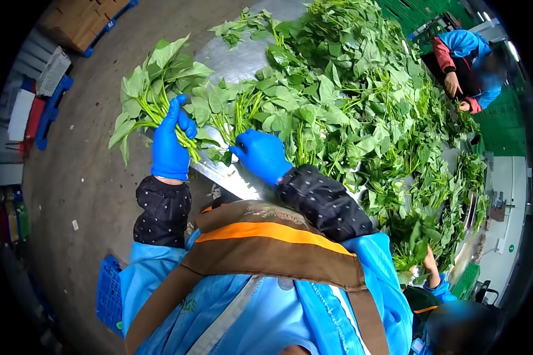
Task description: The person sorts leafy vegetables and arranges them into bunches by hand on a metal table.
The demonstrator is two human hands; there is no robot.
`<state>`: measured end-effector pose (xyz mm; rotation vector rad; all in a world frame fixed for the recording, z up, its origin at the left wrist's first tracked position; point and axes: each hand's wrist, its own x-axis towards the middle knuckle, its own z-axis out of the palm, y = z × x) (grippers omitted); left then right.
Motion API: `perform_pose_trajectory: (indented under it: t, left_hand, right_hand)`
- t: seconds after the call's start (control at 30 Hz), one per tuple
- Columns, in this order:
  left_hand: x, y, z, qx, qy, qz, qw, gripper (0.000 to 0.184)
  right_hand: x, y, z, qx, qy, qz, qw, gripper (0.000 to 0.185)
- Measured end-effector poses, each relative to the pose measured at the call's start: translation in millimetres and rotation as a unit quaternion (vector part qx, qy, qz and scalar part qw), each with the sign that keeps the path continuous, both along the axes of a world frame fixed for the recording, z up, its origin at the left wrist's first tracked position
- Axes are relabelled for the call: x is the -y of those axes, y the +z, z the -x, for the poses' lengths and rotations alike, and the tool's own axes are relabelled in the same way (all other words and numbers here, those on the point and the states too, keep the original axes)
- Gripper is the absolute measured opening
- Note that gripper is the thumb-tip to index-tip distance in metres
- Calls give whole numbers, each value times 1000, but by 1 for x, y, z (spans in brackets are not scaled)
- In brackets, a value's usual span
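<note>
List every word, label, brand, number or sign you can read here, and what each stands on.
None can be read.
Emblem on the brown apron: too blurred.
Green marking on the blue jacket: too small.
Round green sign on the white wall: too small.

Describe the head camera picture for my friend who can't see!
A blue-gloved left hand grips a bunch of leafy stems; the right hand, gloved too, is at greens heaped on a metal table. One co-worker is at upper right, another at lower right.
</note>
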<state>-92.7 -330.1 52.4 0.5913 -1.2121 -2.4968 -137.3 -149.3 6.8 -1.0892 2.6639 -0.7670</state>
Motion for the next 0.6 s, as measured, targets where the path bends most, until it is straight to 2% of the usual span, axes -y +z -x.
perform_pose_trajectory:
  t: [0.03, 0.1, 0.13, 0.17, 0.27, 0.33, 0.37, 0.4, 0.47, 0.53, 0.57, 0.6]
  left_hand:
    - [1, 1, -2, 1, 8, 9, 1000, 30]
    - [6, 3, -5, -6, 17, 18, 1000, 31]
    - [10, 2, -7, -2, 23, 19, 1000, 31]
    - [15, -1, -9, 2, 30, 20, 999, 31]
    - [21, -14, -14, 33, 53, 22, 998, 28]
    - [14, -15, -16, 69, 77, 16, 994, 25]
    - [11, -25, -16, 90, 86, -28, 992, 21]
    - [3, -31, -17, 96, 73, -52, 991, 21]
    - [-10, -51, -13, 88, 39, -80, 992, 21]
    - [-19, -64, -7, 91, 5, -153, 984, 19]
    - [-21, -72, -5, 77, -10, -169, 983, 20]
    - [-24, -78, -3, 63, -24, -185, 980, 20]
  right_hand:
    - [7, -12, 5, -63, 4, -54, 997, 22]
    - [9, -65, 11, -100, 15, -120, 988, 19]
    - [12, -72, 14, -118, 20, -154, 981, 17]
    - [9, -77, 14, -74, 14, -148, 986, 13]
    - [1, -24, 15, 6, -92, -29, 995, 15]
    - [-10, -26, 21, 104, -171, 126, 972, 26]
    - [-19, -24, 24, 251, -188, 233, 921, 25]
    - [-28, -12, 25, 388, -198, 333, 836, 24]
    - [-45, 5, 27, 491, -215, 373, 757, 22]
    - [-61, -20, 26, 608, -225, 528, 549, 21]
    - [-70, -30, 26, 681, -183, 579, 410, 22]
    - [-71, -25, 20, 683, -157, 614, 363, 23]
